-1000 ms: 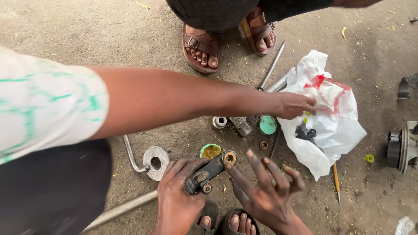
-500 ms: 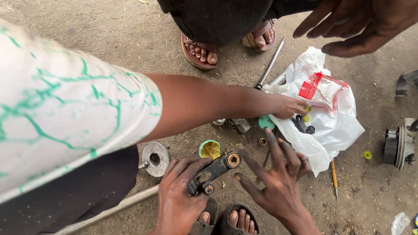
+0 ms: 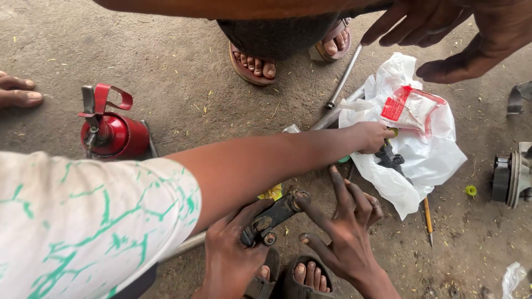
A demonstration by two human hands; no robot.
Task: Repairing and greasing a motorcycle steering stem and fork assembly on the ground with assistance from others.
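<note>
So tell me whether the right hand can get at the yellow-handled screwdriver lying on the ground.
Probably yes. The right hand is spread and empty, and the yellow-handled screwdriver lies on bare ground just beyond it, beside the white plastic bag, with nothing between them.

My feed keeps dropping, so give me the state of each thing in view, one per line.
Left hand: gripping the dark greasy metal link part, held off the ground.
Right hand: open, fingers spread beside the part's end.
White plastic bag: crumpled, lying on the ground.
Red-and-clear packet: resting on the bag.
Red metal canister: lying on its side.
</note>
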